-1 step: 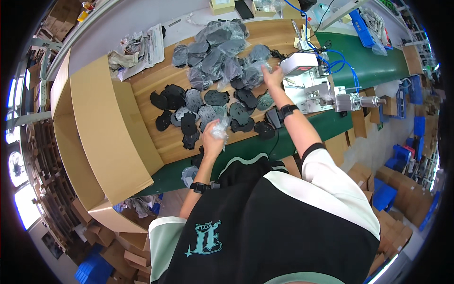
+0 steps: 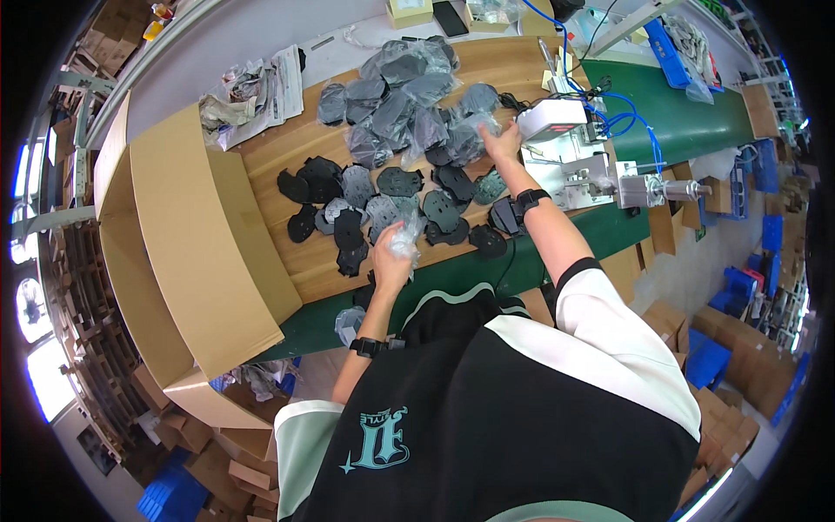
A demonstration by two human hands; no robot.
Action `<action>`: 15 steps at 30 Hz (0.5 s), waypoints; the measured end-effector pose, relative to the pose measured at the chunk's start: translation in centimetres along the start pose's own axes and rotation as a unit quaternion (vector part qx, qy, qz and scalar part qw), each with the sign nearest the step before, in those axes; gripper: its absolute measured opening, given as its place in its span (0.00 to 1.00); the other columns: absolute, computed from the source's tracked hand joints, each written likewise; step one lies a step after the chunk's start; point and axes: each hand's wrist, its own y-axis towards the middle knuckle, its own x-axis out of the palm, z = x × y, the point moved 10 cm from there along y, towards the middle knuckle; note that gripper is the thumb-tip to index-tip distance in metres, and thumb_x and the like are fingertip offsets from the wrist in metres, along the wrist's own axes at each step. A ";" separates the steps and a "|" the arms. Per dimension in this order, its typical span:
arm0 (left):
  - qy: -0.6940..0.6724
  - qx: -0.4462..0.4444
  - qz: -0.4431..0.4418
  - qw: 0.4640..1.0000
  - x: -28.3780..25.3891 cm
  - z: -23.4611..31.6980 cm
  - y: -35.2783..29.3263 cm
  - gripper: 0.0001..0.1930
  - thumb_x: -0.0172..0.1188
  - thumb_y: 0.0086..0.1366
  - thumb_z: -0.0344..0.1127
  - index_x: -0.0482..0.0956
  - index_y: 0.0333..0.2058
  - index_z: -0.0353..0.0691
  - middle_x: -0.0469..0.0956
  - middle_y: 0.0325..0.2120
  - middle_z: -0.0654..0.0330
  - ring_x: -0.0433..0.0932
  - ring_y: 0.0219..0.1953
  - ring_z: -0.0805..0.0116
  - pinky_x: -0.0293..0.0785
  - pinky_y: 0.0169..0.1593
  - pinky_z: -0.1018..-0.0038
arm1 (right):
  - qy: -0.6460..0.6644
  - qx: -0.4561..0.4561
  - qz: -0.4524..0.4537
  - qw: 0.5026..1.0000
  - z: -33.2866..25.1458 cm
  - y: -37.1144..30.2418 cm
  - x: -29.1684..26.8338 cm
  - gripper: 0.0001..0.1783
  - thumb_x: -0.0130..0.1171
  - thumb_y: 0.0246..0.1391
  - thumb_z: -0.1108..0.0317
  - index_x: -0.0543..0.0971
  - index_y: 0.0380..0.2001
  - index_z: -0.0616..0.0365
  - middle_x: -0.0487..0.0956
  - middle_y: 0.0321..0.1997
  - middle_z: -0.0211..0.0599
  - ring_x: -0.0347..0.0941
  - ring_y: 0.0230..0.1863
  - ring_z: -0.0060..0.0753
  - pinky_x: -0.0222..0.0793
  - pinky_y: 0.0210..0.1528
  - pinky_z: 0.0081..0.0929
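Note:
My left hand [image 2: 390, 261] is closed round a crumpled clear plastic bag [image 2: 404, 244], over the near edge of the wooden board. Beyond it lie loose black and grey plates with holes and notched edges, such as a dark grey plate [image 2: 441, 210] and a black plate [image 2: 400, 181]. My right hand [image 2: 503, 145] reaches to the right end of a heap of bagged plates [image 2: 396, 109]. Its fingers pinch the clear wrap of a bagged plate [image 2: 467, 137]; the fingertips are partly hidden.
A large open carton [image 2: 187, 235] stands left of the wooden board [image 2: 270, 165]. On the right is a metal fixture [image 2: 578, 174] with a white box [image 2: 552, 117] and blue air hoses [image 2: 631, 122]. Newspapers [image 2: 283, 91] lie at the back left. A green mat [image 2: 687, 113] covers the bench.

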 end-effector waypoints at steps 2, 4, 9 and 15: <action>-0.015 -0.048 -0.028 0.998 0.5 -0.6 -0.2 0.13 0.62 0.52 0.26 0.80 0.38 0.34 0.81 0.30 0.56 0.80 0.34 0.65 0.74 0.41 0.70 | -0.063 -0.028 0.008 0.998 1.0 0.5 0.6 0.37 0.71 0.45 0.49 0.72 0.51 0.63 0.77 0.49 0.53 0.73 0.51 0.52 0.68 0.56 0.41; -0.043 -0.135 -0.085 0.986 1.2 -1.9 -0.7 0.07 0.62 0.52 0.25 0.75 0.30 0.34 0.76 0.22 0.60 0.74 0.27 0.70 0.70 0.34 0.71 | 0.117 -0.004 -0.174 0.978 1.9 -0.4 4.3 0.34 0.71 0.48 0.58 0.72 0.54 0.64 0.79 0.48 0.48 0.76 0.49 0.41 0.70 0.53 0.33; -0.105 -0.144 -0.103 0.979 2.1 -1.7 -1.9 0.08 0.60 0.52 0.25 0.71 0.30 0.37 0.71 0.21 0.64 0.70 0.26 0.74 0.68 0.33 0.74 | 0.225 0.044 -0.159 0.960 1.2 -3.6 2.4 0.16 0.65 0.53 0.64 0.78 0.40 0.63 0.81 0.36 0.39 0.76 0.37 0.29 0.70 0.42 0.28; -0.154 -0.103 -0.095 0.978 2.2 0.1 -1.6 0.27 0.58 0.52 0.23 0.69 0.53 0.40 0.73 0.32 0.61 0.73 0.34 0.71 0.70 0.42 0.74 | 0.400 0.045 -0.073 0.913 -0.6 -8.5 -8.1 0.05 0.60 0.57 0.73 0.76 0.35 0.62 0.77 0.33 0.29 0.71 0.37 0.19 0.66 0.42 0.21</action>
